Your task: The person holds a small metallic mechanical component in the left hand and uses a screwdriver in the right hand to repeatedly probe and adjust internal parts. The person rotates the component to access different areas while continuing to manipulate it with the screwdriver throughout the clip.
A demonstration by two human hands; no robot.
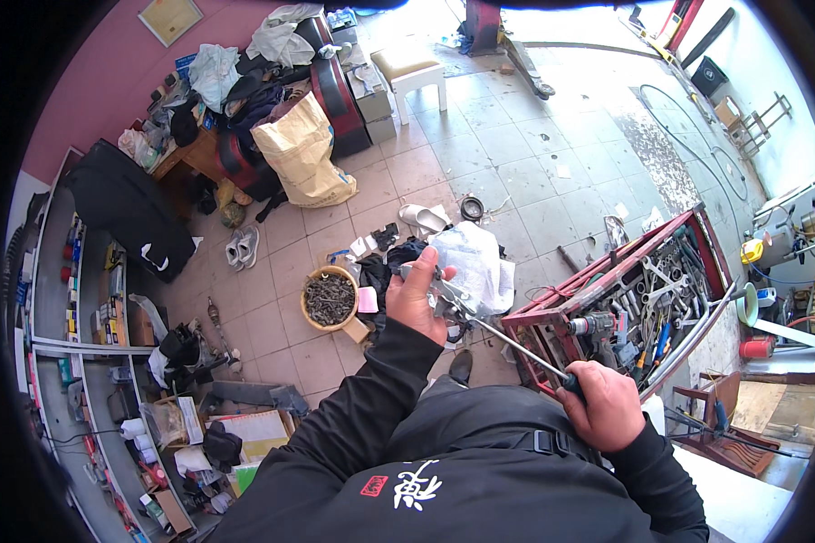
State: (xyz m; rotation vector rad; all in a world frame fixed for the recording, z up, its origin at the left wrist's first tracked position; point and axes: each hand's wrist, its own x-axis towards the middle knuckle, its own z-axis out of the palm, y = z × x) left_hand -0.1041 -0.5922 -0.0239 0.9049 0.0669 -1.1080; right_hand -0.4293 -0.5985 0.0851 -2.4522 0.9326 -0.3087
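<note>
Black-sleeved right hand (605, 405) grips shafted tool (522, 350) beside red cart's (551, 338) edge

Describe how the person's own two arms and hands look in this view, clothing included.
The long black fabric left sleeve and matching right sleeve end near the wrists, with no markings or cables visible. The left hand and right hand are bare, no gloves in sight. The black top carries white brush-style lettering and a small red rectangular mark on its front.

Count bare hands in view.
2: the left hand, center, holding a silvery metal part; the right hand, lower right, gripping the dark handle of a long-shafted tool. No others visible.
</note>
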